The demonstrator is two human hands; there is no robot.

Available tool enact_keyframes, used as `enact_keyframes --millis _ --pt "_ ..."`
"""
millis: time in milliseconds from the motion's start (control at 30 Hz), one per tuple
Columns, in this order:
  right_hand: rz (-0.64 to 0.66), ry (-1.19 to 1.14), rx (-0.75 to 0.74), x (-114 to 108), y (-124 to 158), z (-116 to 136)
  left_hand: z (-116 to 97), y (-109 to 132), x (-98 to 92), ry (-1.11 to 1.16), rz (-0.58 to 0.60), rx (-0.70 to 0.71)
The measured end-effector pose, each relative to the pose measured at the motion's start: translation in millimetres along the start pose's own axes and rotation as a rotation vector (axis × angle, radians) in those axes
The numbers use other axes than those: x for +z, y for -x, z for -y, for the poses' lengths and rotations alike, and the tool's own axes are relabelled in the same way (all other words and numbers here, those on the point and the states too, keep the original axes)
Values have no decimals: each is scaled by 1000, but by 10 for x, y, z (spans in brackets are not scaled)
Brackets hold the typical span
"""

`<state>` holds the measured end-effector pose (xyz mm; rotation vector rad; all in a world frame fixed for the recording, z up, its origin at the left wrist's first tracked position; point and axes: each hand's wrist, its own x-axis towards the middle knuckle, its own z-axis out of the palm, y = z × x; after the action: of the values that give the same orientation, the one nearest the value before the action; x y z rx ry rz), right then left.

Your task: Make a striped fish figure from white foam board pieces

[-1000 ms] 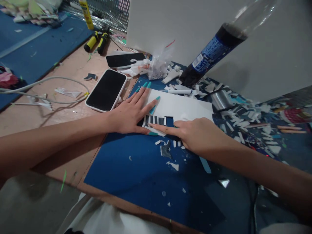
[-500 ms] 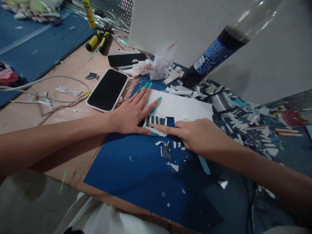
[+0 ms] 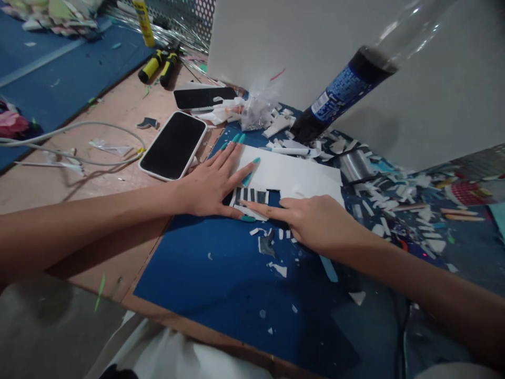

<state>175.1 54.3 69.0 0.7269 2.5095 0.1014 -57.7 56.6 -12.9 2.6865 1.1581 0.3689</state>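
My left hand (image 3: 215,184) lies flat with its fingers spread, holding down the left part of a white board (image 3: 303,176) on a blue sheet. My right hand (image 3: 315,221) reaches in from the right, its index finger stretched across a small panel of dark and white stripes (image 3: 252,196) at the board's near edge. The thumb is apart from that finger; the other fingers are folded and mostly hidden. Beside the panel is a rectangular cutout (image 3: 273,196) showing blue. Under the right hand, a light blue strip (image 3: 329,268) pokes out.
Small scraps (image 3: 267,243) lie in front of the board. A white-edged phone (image 3: 173,146) is left of it, a second dark phone (image 3: 203,98) behind. A tilted bottle of dark liquid (image 3: 335,97) rises at the back. Offcuts and a tape roll (image 3: 356,166) crowd the right. Yellow-black pliers (image 3: 160,66) sit far left.
Both hands keep their places on the board and the striped panel. The whole view has shifted very slightly; no object has visibly been moved.
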Motion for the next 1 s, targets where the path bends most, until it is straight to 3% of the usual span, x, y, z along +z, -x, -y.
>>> enact_keyframes --millis 733,1000 --pt "-41 49 11 -42 27 -2 -6 1 -16 -4 9 1" --pt "2 37 34 -55 40 7 -3 9 1 -17 3 -2"
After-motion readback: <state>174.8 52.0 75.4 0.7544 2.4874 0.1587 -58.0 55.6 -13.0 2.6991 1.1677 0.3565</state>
